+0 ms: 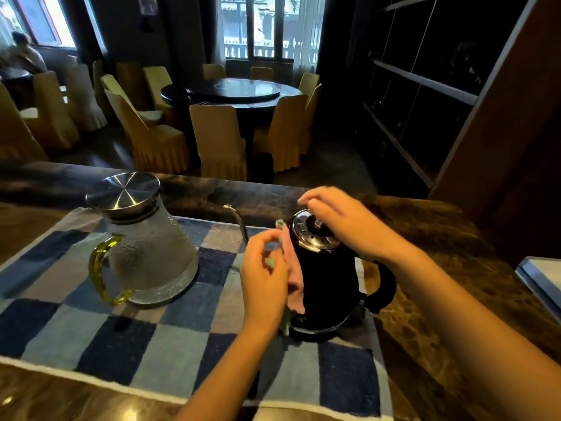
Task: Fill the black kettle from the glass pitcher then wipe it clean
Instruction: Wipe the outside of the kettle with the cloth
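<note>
The black kettle [331,287] stands on its base on a blue checked mat [121,338], its thin gooseneck spout [239,221] pointing left and its handle to the right. My left hand [262,278] holds a pink cloth [294,281] against the kettle's left side. My right hand [343,223] lies over the kettle's steel lid [309,235], fingers curled at the lid knob. The glass pitcher [148,253], with a steel lid and yellow-green handle, stands upright on the mat to the left, apart from both hands.
The mat lies on a dark marbled counter [455,268] with a raised back ledge. A white-and-blue flat object [543,278] sits at the right edge. Beyond the counter are a round dining table [236,92], covered chairs and dark shelving on the right.
</note>
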Demonstrator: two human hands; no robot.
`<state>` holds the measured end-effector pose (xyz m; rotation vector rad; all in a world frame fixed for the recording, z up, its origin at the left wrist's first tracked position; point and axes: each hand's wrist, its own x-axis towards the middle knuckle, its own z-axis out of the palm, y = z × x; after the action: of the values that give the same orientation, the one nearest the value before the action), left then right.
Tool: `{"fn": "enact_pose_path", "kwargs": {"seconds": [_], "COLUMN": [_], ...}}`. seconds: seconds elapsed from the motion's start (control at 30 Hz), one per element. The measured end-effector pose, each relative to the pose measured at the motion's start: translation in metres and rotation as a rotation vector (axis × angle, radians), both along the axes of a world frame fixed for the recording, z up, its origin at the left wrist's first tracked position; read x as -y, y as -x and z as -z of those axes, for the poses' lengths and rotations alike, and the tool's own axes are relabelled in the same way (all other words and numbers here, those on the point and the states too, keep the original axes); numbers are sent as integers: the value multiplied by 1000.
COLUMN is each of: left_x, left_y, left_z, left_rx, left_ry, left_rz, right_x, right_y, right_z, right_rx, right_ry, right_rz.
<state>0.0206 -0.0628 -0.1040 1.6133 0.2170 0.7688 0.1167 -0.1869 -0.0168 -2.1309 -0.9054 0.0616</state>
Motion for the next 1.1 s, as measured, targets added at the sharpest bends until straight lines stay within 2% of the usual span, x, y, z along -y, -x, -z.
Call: {"fn": "enact_pose_path", "kwargs": {"seconds": [0.1,0.17,0.23,0.37,0.43,0.53,0.57,0.6,0.73,0.8,0.83,0.97,1.1], "left_x": [16,27,41,66,69,62,61,60,55,48,43,19,35], "left_y": [20,31,36,31,22,12,13,15,27,21,15,-14,9], "left_z": [21,43,56,49,45,50,53,58,79,71,61,28,46], "left_rx": [-17,-127,-206,-21,81,202,187,148,-23,-31,-48,-189,-243], "left_ry": [-234,-482,-634,-835,-730,-337,-299,-331,-699,-735,-671,-104,-26], "left_rz": [-20,-10,44,75,-3,-131,-147,-148,-133,-122,-117,-19,-23], "right_x": [-10,-8,-8,-8,-8,-7,-7,-7,-8,-8,-8,-10,-10], "right_y": [-4,-5,-4,-6,-7,-6,-6,-6,-5,-4,-4,-3,-3], "right_z": [7,8,9,10,11,10,10,10,9,9,9,7,6], "right_rx": [11,30,31,38,38,41,43,44,16,14,14,-12,-15], "right_ry": [94,81,65,60,70,57,53,54,62,54,50,53,43], "right_rz": [-5,8,5,0,1,1,-1,-4,-2,-4,-5,11,4]}}
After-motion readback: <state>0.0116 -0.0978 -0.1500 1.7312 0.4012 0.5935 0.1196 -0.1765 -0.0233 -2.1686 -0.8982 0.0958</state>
